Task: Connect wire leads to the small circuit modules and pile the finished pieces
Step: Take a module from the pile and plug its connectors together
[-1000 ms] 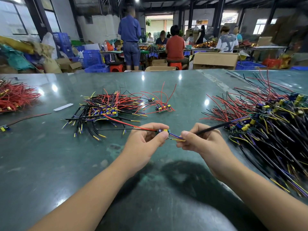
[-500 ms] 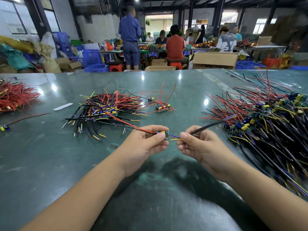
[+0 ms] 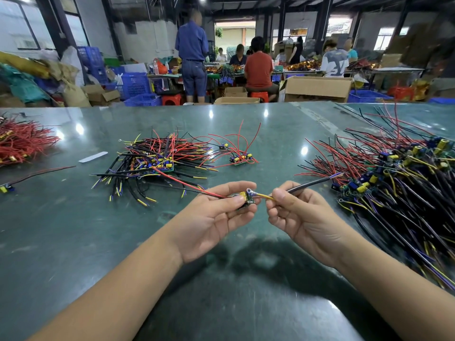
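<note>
Just in front of the tangled wire pile (image 3: 157,158) in the middle of the table (image 3: 73,242), both hands hover above the surface, palms turned up-ish, wrists angled toward each other. Left hand (image 3: 214,212) pinches a small circuit module (image 3: 246,199) between thumb and fingertips, red lead (image 3: 187,184) trailing back toward that pile. Right hand (image 3: 300,212) pinches a black-sheathed wire (image 3: 310,185) just behind its yellow tip (image 3: 263,196), which has a ring terminal touching the module.

What could go wrong imo: the tip is thin and bendy, so pushing at an angle could kink it or miss the pad. The module grip looks light too, so it might twist. Bigger heap of modules and wires (image 3: 394,173) sits right of that pile.
</note>
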Demonstrator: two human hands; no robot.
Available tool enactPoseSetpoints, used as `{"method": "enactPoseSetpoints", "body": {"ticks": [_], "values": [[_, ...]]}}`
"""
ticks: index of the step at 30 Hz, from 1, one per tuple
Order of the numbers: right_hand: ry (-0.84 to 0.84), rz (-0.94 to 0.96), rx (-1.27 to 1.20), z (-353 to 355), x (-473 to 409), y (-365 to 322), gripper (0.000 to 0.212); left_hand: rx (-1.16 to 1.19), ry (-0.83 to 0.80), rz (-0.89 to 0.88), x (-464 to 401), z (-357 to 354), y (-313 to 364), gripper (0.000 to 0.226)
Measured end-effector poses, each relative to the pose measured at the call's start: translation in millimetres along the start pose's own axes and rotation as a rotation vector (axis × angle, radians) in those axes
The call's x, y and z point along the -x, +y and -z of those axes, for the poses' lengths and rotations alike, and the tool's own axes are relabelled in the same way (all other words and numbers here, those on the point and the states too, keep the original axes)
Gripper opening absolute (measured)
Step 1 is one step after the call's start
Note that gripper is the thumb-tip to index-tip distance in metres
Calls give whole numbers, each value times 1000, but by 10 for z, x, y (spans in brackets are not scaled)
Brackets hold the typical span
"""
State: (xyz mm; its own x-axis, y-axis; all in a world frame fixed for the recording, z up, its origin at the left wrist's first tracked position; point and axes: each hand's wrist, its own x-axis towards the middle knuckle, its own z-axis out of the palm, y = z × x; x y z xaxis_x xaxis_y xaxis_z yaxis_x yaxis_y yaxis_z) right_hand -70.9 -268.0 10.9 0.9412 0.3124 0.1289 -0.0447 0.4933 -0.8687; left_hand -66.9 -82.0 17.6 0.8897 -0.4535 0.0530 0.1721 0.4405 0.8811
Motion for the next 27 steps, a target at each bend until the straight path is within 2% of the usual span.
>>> {"method": "enactPoseSetpoints", "body": {"ticks": [5,9,17,20,27], "values": [[152,123,269,-25,-17,68,18,-106,133,-91,-26,-37,-78,28],[154,133,360,-54,-18,109,23,-152,250,-102,-52,-34,-118,12],[143,170,402,-35,-8,88,14,-175,328,-95,-53,-18,-75,17],[179,205,477,-40,0,102,19,-162,330,-91,-50,-26,-75,19],[262,302,423,-92,1,117,19,-103,314,-124,-63,-59,-77,24]]}}
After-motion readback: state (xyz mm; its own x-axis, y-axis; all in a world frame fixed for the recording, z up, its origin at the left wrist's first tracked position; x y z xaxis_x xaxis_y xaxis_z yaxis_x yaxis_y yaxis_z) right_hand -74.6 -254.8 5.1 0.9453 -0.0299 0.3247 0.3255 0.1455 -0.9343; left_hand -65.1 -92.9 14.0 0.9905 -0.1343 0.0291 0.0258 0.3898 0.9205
